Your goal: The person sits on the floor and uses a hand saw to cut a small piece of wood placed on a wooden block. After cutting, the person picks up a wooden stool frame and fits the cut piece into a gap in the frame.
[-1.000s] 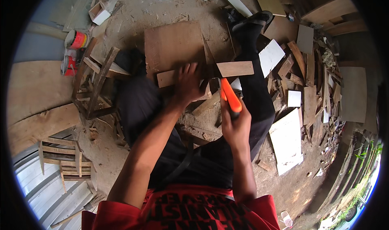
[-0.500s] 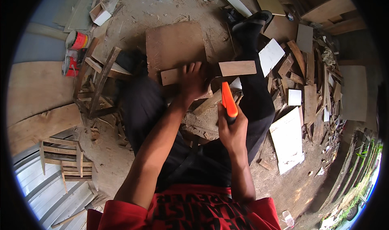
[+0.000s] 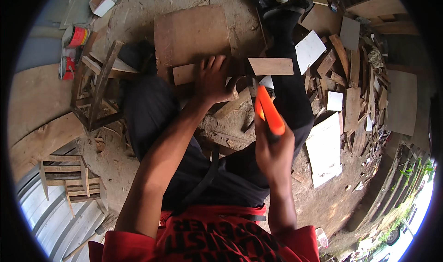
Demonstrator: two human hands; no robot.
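Observation:
A narrow wooden board (image 3: 270, 66) lies crosswise ahead of me, and its left part rests on a larger brown panel (image 3: 191, 36). My left hand (image 3: 213, 79) presses on that board from above, fingers spread and thumb apart. My right hand (image 3: 275, 146) is closed around the orange handle of a hand saw (image 3: 271, 112). The saw's blade points away from me and meets the board just right of my left hand. Most of the blade is hard to see against the dark background. The board's right part juts out over my right leg.
Scrap wood (image 3: 353, 114) lies heaped on the right, with white panels (image 3: 324, 151) beside it. A wooden frame (image 3: 104, 86) stands at left, near red cans (image 3: 68, 67). Another slatted wooden piece (image 3: 69, 176) sits lower left. Sawdust and offcuts litter the dirt floor.
My right hand has drawn the saw back toward me, and more of its blade shows beside the board. My left hand stays on the board. The whole view has shifted slightly.

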